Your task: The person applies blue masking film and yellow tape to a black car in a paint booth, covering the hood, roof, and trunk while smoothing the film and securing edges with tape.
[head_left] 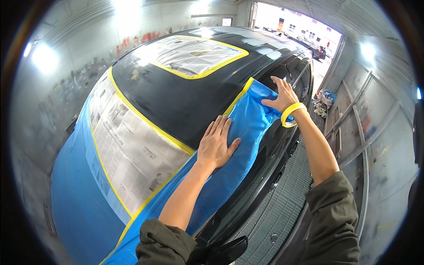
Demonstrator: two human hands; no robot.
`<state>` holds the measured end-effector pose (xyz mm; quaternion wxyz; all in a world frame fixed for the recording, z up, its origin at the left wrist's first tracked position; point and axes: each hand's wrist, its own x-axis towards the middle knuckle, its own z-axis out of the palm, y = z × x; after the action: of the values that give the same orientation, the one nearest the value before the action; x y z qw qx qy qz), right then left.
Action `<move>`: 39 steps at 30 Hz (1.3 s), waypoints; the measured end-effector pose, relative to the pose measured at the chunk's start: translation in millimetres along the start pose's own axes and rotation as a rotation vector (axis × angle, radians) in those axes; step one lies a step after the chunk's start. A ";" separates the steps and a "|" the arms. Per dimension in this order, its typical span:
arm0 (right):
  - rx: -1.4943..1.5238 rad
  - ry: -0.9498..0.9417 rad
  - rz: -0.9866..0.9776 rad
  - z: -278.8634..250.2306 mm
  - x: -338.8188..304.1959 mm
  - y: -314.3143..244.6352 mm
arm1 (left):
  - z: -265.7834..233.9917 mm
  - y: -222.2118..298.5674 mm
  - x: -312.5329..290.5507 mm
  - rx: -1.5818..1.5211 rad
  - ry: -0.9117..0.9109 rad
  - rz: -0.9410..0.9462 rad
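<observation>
A: How are the hands set?

B: The left hand (216,143) is laid flat, fingers spread, on the blue sheet (240,132) over the windshield pillar. The right hand (282,95) is pressed open against the sheet's upper end, and a roll of yellow tape (291,114) is worn around that wrist.

A: Which way is the sheet run?

B: It is stretched lengthwise along the edge of the black car (176,97), from the near corner up and away toward the roof. Its far end is reached by the right hand; the middle is held by the left. Newspaper (132,145) edged with tape is seen across the windshield further left.
</observation>
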<state>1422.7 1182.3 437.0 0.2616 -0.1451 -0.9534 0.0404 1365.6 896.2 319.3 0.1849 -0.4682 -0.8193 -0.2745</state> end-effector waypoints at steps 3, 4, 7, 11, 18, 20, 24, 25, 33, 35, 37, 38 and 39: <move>0.065 0.099 0.004 -12.6 -17.4 6.7 | 1.0 0.2 -0.7 0.006 0.000 0.003; 0.097 0.128 0.001 -14.8 -23.9 10.5 | 1.2 0.3 0.7 0.001 0.000 0.010; 0.161 0.185 -0.029 -14.1 -54.7 11.8 | -0.7 -1.3 -2.7 0.005 0.029 0.014; 0.173 0.188 -0.072 -22.7 -115.5 16.0 | -10.7 -3.5 -47.6 0.037 -0.017 -0.058; 0.319 0.099 0.116 -39.2 -235.4 55.1 | -58.2 -8.3 -189.8 0.094 -0.124 -0.148; 0.351 0.074 0.176 -39.6 -274.0 60.2 | -70.1 -12.9 -233.2 0.101 -0.133 -0.186; 0.373 0.014 0.293 -39.4 -369.5 68.3 | -96.3 -9.1 -329.5 0.113 -0.149 -0.332; 0.389 0.004 0.342 -39.3 -397.9 72.8 | -102.4 -4.9 -355.9 0.107 -0.156 -0.368; 0.476 -0.036 0.884 -13.3 -695.8 71.4 | -121.1 118.9 -534.9 -0.032 -0.259 -0.466; 0.353 -0.146 0.934 -9.1 -747.8 36.1 | -114.9 158.2 -576.9 -0.124 -0.287 -0.499; 0.357 -0.258 1.067 -12.0 -788.3 -6.6 | -87.8 191.6 -619.4 -0.300 -0.256 -0.502; 0.393 -0.290 1.117 -11.8 -806.4 -27.7 | -76.9 198.9 -635.0 -0.381 -0.269 -0.386; 0.441 -0.333 1.163 -9.2 -824.7 -48.6 | -78.4 212.4 -638.4 -0.413 -0.395 -0.398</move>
<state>2092.1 890.2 50.6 0.0691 -0.5730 -0.7161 0.3925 1868.6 509.7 81.7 -0.1331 -0.3709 -0.8416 -0.3694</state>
